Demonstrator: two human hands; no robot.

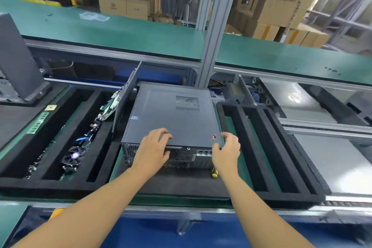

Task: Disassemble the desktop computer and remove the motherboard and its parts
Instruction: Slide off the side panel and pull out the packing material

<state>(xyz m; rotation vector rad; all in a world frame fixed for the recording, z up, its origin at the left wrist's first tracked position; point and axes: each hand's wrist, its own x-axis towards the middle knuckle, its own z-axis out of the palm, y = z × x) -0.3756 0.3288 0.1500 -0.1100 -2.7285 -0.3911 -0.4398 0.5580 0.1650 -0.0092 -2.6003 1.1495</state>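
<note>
The left hand (154, 147) is pressed on the near edge of the computer case (171, 119), fingers spread flat over the top panel and thumb tucked down against the near face with its ports; it grips the edge of the case, not a loose part. The right hand (226, 152) hovers at the near right corner, fingers curled and half open, holding nothing, just beside the case and perhaps touching it. The case lies flat on a dark mat in the middle of the worktop (120, 167), its cover on. A yellow-handled screwdriver (214, 173) lies just under the right wrist. The left foam tray (50, 184) holds boards and a fan; the right foam tray (289, 187) has bare slots. The step looks like freeing the cover: steady the case with one hand, slide the panel evenly, and check that the screws are out before forcing it
</note>
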